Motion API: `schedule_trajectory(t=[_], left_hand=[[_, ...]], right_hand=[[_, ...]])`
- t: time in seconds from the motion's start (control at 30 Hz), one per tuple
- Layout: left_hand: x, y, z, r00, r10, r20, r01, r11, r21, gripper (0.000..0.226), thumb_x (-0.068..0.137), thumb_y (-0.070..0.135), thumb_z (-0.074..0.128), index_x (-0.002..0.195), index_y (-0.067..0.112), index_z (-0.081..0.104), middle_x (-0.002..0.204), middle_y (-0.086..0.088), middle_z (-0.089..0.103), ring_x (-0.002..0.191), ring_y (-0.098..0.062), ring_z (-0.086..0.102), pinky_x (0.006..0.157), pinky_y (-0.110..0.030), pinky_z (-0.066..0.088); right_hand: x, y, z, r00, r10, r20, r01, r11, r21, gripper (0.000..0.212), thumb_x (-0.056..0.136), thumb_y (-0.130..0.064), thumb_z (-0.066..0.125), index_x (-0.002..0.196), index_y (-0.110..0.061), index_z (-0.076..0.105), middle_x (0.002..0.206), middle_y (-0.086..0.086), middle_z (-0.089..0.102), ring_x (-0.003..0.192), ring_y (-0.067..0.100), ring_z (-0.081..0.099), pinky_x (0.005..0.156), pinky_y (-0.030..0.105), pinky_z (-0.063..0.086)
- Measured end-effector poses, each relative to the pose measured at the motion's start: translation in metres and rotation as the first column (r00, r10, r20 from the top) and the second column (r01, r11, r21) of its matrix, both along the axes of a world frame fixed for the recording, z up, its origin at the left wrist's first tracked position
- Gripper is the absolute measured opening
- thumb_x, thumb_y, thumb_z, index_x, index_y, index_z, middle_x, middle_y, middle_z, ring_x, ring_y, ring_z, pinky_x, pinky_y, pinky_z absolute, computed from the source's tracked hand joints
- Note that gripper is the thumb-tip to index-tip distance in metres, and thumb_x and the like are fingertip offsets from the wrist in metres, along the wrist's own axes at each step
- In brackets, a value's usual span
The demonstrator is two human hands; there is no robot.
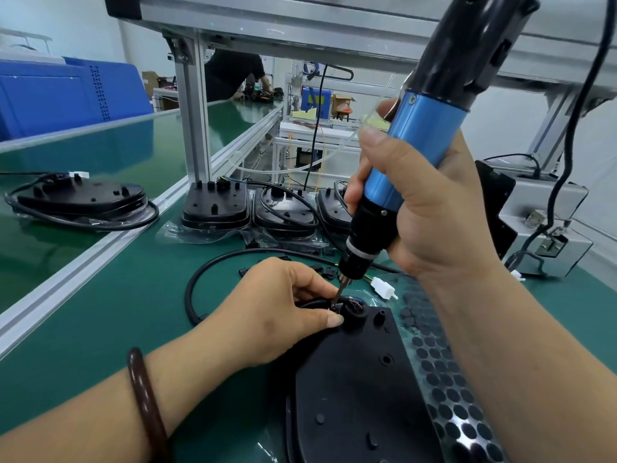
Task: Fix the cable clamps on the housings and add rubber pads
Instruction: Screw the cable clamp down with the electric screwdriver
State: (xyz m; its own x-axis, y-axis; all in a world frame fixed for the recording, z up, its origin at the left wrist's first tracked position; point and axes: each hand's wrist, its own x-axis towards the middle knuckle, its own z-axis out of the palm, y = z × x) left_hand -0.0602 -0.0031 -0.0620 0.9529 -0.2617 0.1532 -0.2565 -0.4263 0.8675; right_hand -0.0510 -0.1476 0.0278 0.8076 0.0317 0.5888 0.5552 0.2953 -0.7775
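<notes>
A black housing [354,389] lies flat on the green mat in front of me. My left hand [280,312] pinches the small cable clamp [335,307] at the housing's far end, beside the cable grommet. My right hand [430,208] grips a blue and black electric screwdriver [410,155], whose bit stands on the clamp. The housing's black cable [200,279] loops to the left and ends in a white connector [384,288]. A sheet of round black rubber pads [447,382] lies right of the housing.
Three more housings [215,205] stand in a row at the back of the mat, and another [80,198] lies on the conveyor belt at left. Loose clamps [325,270] lie near the cable. A grey box [547,225] sits at the right; an aluminium post [193,121] rises behind.
</notes>
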Motion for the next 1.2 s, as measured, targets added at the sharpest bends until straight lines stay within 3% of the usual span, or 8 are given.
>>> schedule_trajectory(t=[0.47, 0.77, 1.0, 1.2], left_hand=[[0.0, -0.001, -0.001, 1.0, 0.016, 0.005, -0.016, 1.0, -0.004, 0.02, 0.068, 0.021, 0.084, 0.08, 0.03, 0.071, 0.084, 0.013, 0.074, 0.082, -0.003, 0.069, 0.088, -0.032, 0.054], [-0.002, -0.001, 0.0, 0.999, 0.021, 0.024, -0.021, 1.0, 0.022, 0.02, 0.068, 0.023, 0.084, 0.077, 0.035, 0.07, 0.082, 0.016, 0.073, 0.08, 0.001, 0.068, 0.088, -0.028, 0.054], [-0.002, -0.001, 0.0, 0.999, 0.028, 0.041, -0.03, 0.999, 0.032, 0.023, 0.067, 0.023, 0.084, 0.07, 0.039, 0.068, 0.08, 0.018, 0.073, 0.079, 0.001, 0.068, 0.086, -0.028, 0.054], [-0.002, -0.001, 0.0, 0.998, 0.028, 0.053, -0.031, 0.998, 0.059, 0.02, 0.067, 0.027, 0.084, 0.073, 0.039, 0.068, 0.08, 0.022, 0.071, 0.078, 0.006, 0.066, 0.083, -0.019, 0.052]], right_hand=[[0.008, 0.013, 0.006, 0.995, 0.103, 0.019, -0.098, 0.978, -0.183, 0.034, 0.08, -0.009, 0.068, 0.107, -0.007, 0.047, 0.064, -0.001, 0.055, 0.047, 0.019, 0.053, 0.052, 0.03, 0.048], [0.008, 0.014, 0.005, 0.991, 0.132, 0.014, -0.129, 0.979, -0.16, 0.035, 0.077, -0.008, 0.067, 0.104, -0.007, 0.045, 0.062, -0.002, 0.053, 0.045, 0.022, 0.049, 0.052, 0.032, 0.046], [0.009, 0.012, 0.003, 0.978, 0.209, -0.009, -0.208, 0.966, -0.151, 0.031, 0.077, -0.006, 0.065, 0.102, -0.009, 0.046, 0.069, 0.007, 0.048, 0.046, 0.023, 0.048, 0.052, 0.033, 0.045], [0.009, 0.01, 0.003, 0.973, 0.232, -0.012, -0.231, 0.966, -0.116, 0.045, 0.076, -0.005, 0.065, 0.116, -0.004, 0.045, 0.072, 0.007, 0.049, 0.047, 0.023, 0.047, 0.052, 0.032, 0.043]])
